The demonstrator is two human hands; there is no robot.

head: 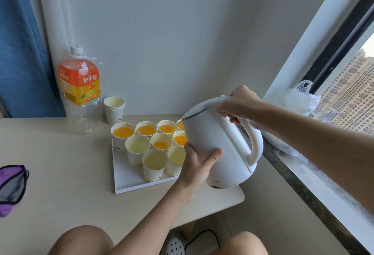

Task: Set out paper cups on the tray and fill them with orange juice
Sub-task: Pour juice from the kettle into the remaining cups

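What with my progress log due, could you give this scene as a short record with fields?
cups: nine visible on tray; six hold juice, three empty
kettle: tilted, pouring over the tray
right grip: holds kettle handle
left grip: supports kettle body
spare cups: stacked beside bottle

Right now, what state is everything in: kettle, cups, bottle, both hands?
kettle: tilted, juice running from its spout.
right hand: grips the kettle handle.
left hand: holds the kettle body.
back-row cups: filled.
middle-row cups: left empty, centre part-filled, right holding juice.
front-row cups: empty.
bottle: upright, capped, looks empty.
spare cups: nested, upright.
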